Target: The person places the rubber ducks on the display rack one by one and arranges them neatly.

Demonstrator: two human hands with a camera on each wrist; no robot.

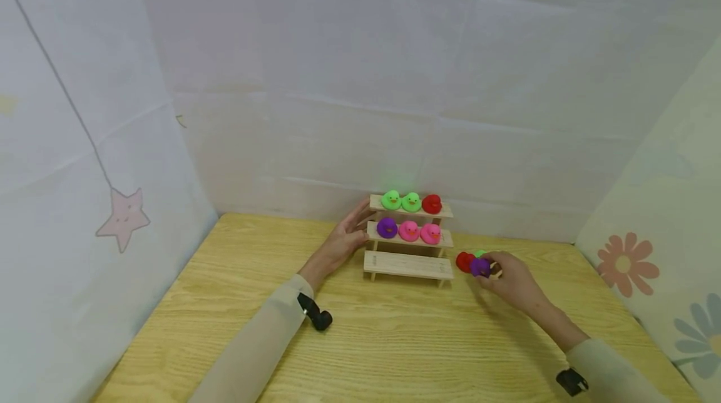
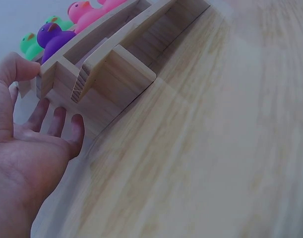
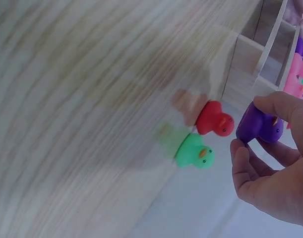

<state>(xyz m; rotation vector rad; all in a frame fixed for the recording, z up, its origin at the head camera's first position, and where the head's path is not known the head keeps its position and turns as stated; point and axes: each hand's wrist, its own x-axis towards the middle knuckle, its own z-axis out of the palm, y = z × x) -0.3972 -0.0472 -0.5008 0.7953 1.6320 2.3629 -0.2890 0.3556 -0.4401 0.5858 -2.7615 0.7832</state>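
Note:
A three-step wooden display rack [image 1: 408, 263] carries small rubber ducks. Its top step bears two green ducks [image 1: 412, 202] and a red one; on the middle step sit a purple duck [image 1: 387, 228] and two pink ducks [image 1: 409, 231]. My left hand [image 2: 34, 144] is at the rack's left end, thumb touching the end of the middle step and fingers loosely extended beside it. Between thumb and fingertips, my right hand [image 3: 277, 171] pinches another purple duck [image 3: 258, 124]. Close by, right of the rack, a red duck [image 3: 213, 119] and a green duck [image 3: 195, 151] stand on the table.
The light wooden table [image 1: 417, 340] reaches back to a white cloth wall [image 1: 338, 140]. Similar printed cloth hangs at the left and right sides, the right one with flowers [image 1: 627, 264].

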